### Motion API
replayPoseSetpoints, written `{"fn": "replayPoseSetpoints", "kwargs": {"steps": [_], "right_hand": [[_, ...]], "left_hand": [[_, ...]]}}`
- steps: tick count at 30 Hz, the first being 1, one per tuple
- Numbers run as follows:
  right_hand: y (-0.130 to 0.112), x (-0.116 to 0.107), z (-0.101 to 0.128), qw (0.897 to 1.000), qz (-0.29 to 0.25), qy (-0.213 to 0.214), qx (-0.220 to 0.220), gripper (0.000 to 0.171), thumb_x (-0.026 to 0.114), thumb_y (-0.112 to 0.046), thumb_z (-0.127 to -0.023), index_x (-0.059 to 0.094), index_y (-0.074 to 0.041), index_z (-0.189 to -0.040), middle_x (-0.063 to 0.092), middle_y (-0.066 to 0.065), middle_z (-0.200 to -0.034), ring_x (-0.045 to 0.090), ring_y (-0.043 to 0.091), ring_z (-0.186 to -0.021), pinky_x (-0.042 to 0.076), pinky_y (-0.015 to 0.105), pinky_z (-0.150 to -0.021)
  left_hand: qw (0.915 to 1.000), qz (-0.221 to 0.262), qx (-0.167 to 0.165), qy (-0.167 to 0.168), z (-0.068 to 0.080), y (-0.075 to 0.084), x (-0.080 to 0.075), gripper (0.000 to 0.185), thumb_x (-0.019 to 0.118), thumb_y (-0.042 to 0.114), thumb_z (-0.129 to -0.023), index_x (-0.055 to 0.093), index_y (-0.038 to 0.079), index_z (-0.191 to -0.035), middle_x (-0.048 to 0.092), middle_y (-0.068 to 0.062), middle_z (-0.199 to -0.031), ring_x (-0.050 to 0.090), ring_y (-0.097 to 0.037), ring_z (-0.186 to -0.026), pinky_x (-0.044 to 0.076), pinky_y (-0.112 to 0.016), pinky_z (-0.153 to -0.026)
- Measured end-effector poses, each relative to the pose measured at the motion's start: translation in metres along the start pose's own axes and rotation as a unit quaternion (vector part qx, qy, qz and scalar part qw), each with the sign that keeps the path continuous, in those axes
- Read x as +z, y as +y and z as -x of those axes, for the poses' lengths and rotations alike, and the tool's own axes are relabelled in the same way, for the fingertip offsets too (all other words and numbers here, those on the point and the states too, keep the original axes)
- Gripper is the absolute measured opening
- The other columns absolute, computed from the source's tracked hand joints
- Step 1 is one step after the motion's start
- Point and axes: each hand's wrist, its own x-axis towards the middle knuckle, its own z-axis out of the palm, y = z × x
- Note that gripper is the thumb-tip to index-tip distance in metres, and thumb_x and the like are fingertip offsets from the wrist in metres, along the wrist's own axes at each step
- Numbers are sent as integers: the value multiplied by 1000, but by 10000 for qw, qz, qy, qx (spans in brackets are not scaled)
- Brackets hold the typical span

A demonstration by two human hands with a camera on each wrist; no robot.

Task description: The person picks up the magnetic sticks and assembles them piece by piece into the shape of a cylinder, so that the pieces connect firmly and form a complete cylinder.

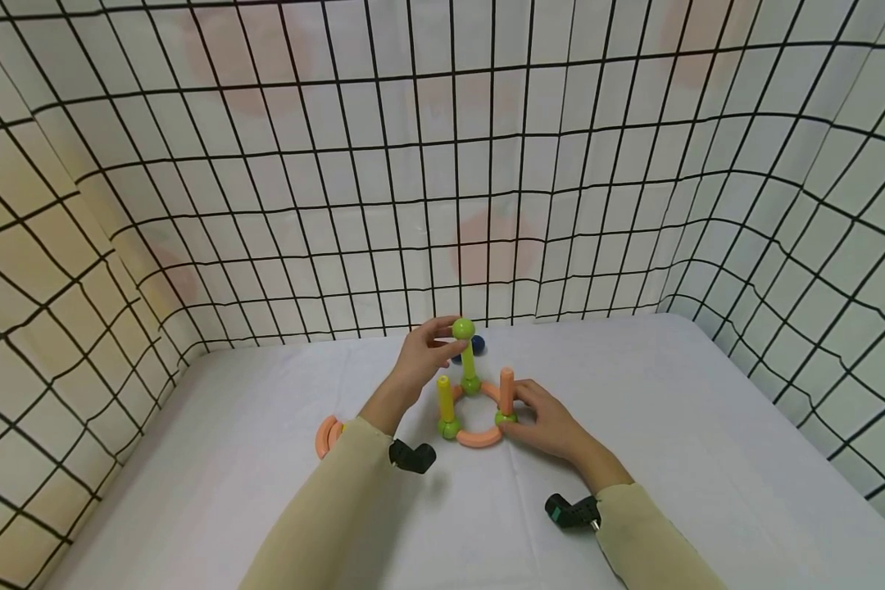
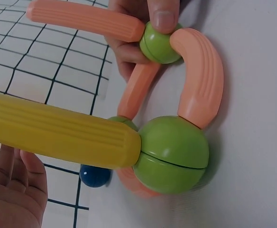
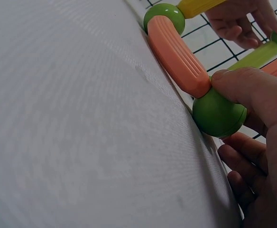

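A ring of curved orange pieces (image 1: 479, 439) and green balls lies on the white table, three straight rods rising from it. My left hand (image 1: 418, 359) holds the green ball (image 1: 463, 329) topping the lime rod (image 1: 468, 362) at the back, between thumb and fingers. At the ring's right, my right hand (image 1: 549, 424) grips the low green ball (image 3: 219, 115) under the orange rod (image 1: 506, 390). Its thumb presses that ball beside a curved orange piece in the right wrist view. Front left stands the yellow rod (image 2: 62, 133), fixed in another green ball (image 2: 174, 154), with no ball on top.
Dark blue balls (image 1: 477, 345) lie behind the ring, partly hidden by my left hand. More curved orange pieces (image 1: 326, 434) rest left of my left forearm, a bit of yellow beside them. Black netting (image 1: 487, 197) over white sheeting encloses the table's back and sides.
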Motion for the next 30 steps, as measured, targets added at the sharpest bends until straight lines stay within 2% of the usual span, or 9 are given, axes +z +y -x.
{"fn": "replayPoseSetpoints", "kwargs": {"steps": [5, 10, 13, 20, 27, 30], "right_hand": [[0, 0, -1, 10000, -43, -28, -28, 51, 76, -38, -87, 61, -19, -132, 56, 4, -139, 50, 34, -135, 38, 60, -111], [2, 0, -1, 9999, -80, -18, -81, 46, 76, -38, -87, 63, -20, -128, 57, 4, -137, 51, 33, -133, 39, 60, -110], [3, 0, -2, 9999, -60, 2, -134, 48, 76, -38, -87, 63, -20, -129, 57, 3, -136, 52, 32, -133, 40, 59, -109], [6, 0, -3, 9998, -32, 8, -175, 52, 76, -40, -87, 61, -20, -133, 57, 4, -138, 51, 32, -134, 39, 60, -110], [4, 0, -2, 9998, -87, 0, -157, 46, 77, -38, -87, 63, -22, -127, 57, 2, -136, 51, 31, -134, 39, 59, -110], [4, 0, -2, 9999, -73, -13, -119, 43, 76, -38, -87, 64, -23, -125, 57, 3, -137, 49, 32, -136, 38, 60, -111]], "left_hand": [[9999, 21, 108, -64, -1, -1, 2, 43, 70, 24, -94, 59, 25, -136, 64, -3, -130, 60, -18, -107, 51, -33, -83], [9998, 36, 155, -118, -3, 0, 3, 44, 71, 22, -94, 60, 26, -136, 65, -4, -128, 61, -18, -106, 51, -47, -90], [9998, 5, 138, -149, -4, 0, 4, 44, 71, 22, -94, 60, 26, -136, 65, -4, -127, 61, -18, -107, 51, -51, -93], [9998, -28, 131, -175, -6, -1, 6, 44, 71, 23, -93, 60, 27, -136, 65, -3, -126, 61, -18, -107, 52, -47, -90], [9999, -25, 68, -155, -5, -2, 4, 46, 71, 22, -94, 58, 25, -137, 65, -4, -129, 61, -21, -110, 50, -53, -96], [9999, -81, 24, -135, -5, -3, 3, 46, 71, 24, -94, 58, 25, -138, 64, -3, -130, 61, -20, -111, 53, -46, -91]]}}
